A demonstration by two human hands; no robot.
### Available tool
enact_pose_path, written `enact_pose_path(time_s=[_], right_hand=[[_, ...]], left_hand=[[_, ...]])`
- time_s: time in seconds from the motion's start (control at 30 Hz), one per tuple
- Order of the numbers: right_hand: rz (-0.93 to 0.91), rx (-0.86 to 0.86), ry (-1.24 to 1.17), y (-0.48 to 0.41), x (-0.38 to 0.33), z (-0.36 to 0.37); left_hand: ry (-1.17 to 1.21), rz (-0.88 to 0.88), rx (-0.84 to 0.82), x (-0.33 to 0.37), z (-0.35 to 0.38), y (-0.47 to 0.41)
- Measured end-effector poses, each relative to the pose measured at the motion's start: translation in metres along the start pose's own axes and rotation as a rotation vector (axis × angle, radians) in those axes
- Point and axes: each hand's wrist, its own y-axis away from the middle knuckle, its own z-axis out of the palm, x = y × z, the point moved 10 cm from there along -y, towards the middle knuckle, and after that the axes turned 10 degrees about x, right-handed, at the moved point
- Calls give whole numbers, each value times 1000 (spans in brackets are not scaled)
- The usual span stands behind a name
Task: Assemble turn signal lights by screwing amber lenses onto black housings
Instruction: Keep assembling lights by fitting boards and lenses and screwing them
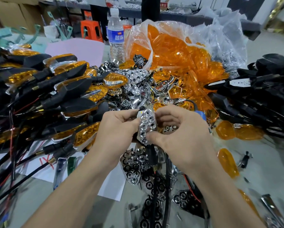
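Left hand [116, 127] and right hand [179, 135] both pinch reflector [147, 125]; housing under it not visible. Likely step: seating reflector, pre-lens. Next: grab lens [227, 162], align, screw.

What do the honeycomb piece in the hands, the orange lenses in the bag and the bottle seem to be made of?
Honeycomb reflector: likely chrome-plated plastic, mirror-bright with sharp highlights; could be metal.
Amber lenses: translucent glossy plastic, light passes through.
Water bottle: clear thin plastic, ribbed, with blue label.

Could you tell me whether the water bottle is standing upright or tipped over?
Upright: the water bottle stands vertically, white cap on top.
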Motion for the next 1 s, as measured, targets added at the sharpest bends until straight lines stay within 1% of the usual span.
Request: enact_pose_path(time_s=[0.07, 0.1, 0.17, 0.27, 0.33, 0.43, 0.5, 0.57, 0.63, 0.73, 0.9, 1.0], right_hand=[[49, -132, -50, 2, 3, 12], [64, -170, -59, 2, 4, 15], [64, -192, -49, 2, 4, 15], [57, -164, -51, 3, 1, 13], [42, -76, -72, 3, -1, 7], [-102, 133, 97, 4, -13, -12], [-173, 183, 186, 9, -23, -10], [-215, 196, 234, 16, -29, 0], [-224, 165, 251, 20, -32, 11], [-189, 101, 190, 22, -31, 19], [-142, 103, 165, 23, -27, 19], [-94, 119, 132, 21, -20, 19]], left_hand=[[35, -14, -18, 0, 0, 1], [47, -20, -28, 0, 1, 1], [60, -30, -44, 0, 2, 2], [67, -38, -52, 1, 4, 2], [63, -50, -28, -1, 3, 1], [64, -68, 16, -4, 1, -1], [65, -67, 25, -4, 2, 0], [94, -72, 63, -5, -2, -1], [100, -69, 117, -6, -9, -3], [43, -35, 176, -7, -18, -7], [22, -23, 148, -9, -12, -7], [41, -26, 102, -8, -8, -6]])
